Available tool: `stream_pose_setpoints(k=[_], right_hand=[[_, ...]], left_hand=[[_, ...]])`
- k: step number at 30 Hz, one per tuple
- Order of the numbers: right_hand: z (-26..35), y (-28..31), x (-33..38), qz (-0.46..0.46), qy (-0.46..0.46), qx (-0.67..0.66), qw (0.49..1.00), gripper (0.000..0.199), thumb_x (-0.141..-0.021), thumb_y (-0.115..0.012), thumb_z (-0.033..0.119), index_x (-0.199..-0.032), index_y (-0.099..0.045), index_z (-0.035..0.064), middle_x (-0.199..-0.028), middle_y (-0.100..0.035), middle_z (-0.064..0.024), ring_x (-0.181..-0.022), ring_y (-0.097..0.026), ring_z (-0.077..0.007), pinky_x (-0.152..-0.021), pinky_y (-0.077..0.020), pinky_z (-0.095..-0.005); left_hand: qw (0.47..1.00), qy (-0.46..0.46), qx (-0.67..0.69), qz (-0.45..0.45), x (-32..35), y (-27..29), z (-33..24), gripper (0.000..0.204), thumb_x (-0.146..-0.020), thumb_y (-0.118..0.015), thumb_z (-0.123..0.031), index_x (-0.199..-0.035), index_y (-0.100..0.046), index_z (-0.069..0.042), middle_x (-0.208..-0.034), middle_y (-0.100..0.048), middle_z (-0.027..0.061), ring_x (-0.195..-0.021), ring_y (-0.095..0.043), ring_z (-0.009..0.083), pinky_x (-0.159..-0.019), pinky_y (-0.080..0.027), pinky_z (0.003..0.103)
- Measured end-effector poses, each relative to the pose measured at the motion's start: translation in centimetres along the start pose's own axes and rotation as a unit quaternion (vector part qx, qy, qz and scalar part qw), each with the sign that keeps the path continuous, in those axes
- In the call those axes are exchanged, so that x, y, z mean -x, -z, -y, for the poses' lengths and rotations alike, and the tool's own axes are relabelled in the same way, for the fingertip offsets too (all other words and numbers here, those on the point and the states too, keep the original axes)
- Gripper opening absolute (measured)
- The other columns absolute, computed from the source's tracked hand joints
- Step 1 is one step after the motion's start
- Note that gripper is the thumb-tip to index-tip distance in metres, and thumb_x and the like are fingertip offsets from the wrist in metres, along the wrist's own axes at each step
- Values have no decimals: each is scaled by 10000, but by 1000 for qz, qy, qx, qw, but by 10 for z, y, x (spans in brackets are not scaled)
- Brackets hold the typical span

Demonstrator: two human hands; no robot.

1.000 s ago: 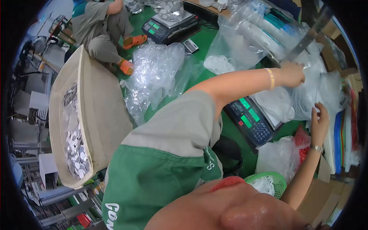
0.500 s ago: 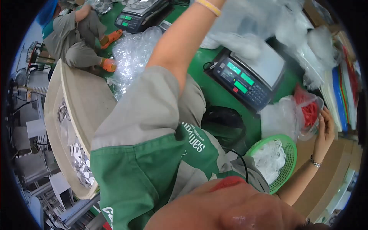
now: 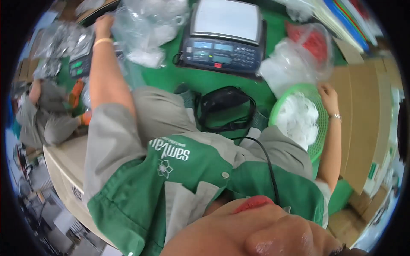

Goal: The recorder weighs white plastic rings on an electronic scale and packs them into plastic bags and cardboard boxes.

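- Hands first: the left hand [image 3: 103, 22] stretches far forward and rests on a clear plastic bag [image 3: 147, 25] heaped on the green worktop [image 3: 171, 77]; I cannot tell whether its fingers pinch the film.
- Bag lies crumpled, its long axis running left to right, just left of 1 weighing scale [image 3: 224, 38].
- Right hand [image 3: 328, 94] curls over the rim of the green basket [image 3: 318, 128], probably steadying it; the basket's mouth faces up.

I'm seeing a grey weighing scale [image 3: 225, 39] sitting on the green floor [image 3: 171, 77], a black pouch [image 3: 224, 106] lying just below it, and what looks like red pieces inside a clear bag [image 3: 314, 40].
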State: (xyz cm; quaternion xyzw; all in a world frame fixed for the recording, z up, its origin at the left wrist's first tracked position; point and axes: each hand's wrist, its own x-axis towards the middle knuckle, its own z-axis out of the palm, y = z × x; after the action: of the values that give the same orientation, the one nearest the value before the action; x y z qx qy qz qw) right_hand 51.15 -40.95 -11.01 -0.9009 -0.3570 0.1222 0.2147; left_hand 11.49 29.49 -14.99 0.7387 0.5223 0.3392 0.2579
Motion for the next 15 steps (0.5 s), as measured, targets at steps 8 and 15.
stream_pose_setpoints(k=[8,15], right_hand=[[-11,-104,-58,194,77,262,942,243,-778,-457,219,-832,-606,34,-866,-598,-195,-808,-581,-333,-712,-457,-418],[11,-205,-79,280,-12,419,864,313,-783,-501,348,-914,-633,97,-983,-614,-128,-898,-602,-278,-731,-486,-377]], left_hand=[[987,48,-30,-153,68,0,-132,640,-684,-613,-274,-1231,-386,-31,-1320,-245,270,-955,-540,358,-846,-427,385],[981,-163,16,-105,103,-97,-230,650,-687,-597,-157,-1276,-337,-71,-1338,-228,271,-1184,-313,415,-953,-317,440]])
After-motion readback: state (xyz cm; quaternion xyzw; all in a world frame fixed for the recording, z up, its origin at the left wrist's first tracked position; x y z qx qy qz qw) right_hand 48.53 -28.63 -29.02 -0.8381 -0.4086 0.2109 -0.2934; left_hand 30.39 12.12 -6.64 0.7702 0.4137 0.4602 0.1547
